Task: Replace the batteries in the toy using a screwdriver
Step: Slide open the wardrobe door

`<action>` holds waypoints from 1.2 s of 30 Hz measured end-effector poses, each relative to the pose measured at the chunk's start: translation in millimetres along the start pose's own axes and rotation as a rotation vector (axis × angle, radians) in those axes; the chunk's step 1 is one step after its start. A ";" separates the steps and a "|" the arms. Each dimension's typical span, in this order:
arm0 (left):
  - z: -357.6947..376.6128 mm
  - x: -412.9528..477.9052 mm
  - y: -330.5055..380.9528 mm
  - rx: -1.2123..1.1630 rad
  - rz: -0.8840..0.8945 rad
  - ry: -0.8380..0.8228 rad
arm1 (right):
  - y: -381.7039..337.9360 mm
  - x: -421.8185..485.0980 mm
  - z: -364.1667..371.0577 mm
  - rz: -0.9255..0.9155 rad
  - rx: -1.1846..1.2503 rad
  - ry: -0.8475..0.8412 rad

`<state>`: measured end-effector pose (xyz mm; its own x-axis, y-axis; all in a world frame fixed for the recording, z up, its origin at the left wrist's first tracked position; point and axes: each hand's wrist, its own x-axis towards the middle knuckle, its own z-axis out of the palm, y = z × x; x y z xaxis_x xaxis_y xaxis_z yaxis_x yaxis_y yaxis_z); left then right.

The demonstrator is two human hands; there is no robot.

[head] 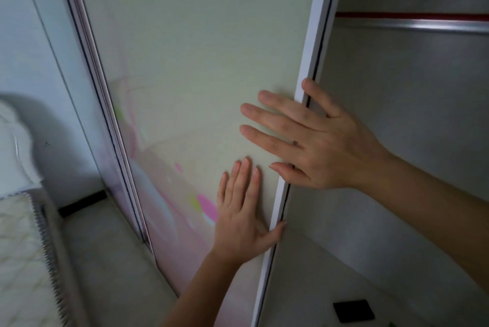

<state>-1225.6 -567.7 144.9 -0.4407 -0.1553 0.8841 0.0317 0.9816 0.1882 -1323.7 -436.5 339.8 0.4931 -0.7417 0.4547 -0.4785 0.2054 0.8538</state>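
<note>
As your left hand (242,210) and right hand (317,141) press the sliding wardrobe door (198,62), fingers (267,112) straight and holding nothing, the battery job looks unstarted — none of its tools in view.

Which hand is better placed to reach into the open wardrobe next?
Right, probably. The right hand lies across the door edge, its forearm in front of the wardrobe opening. The left hand is flat on the door panel, only its thumb at the edge.

We see a glossy pale sliding wardrobe door (185,62), metal rail (410,25) inside at right, quilted mattress (21,260) lower left, pale floor (111,260).
</note>
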 end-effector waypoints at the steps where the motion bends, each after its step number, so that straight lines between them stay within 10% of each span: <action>1: -2.7 1.4 -4.0 0.006 -0.011 -0.007 | -1.3 5.2 6.8 -0.006 0.000 0.006; 36: -22.0 44.3 -208.3 -0.023 -0.134 -0.064 | -40.9 163.1 178.7 0.005 0.104 0.158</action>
<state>-1231.9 -781.5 154.3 -0.4985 -0.2767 0.8215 -0.0115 0.9497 0.3129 -1353.6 -680.0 333.7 0.5941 -0.6299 0.5003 -0.5499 0.1359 0.8241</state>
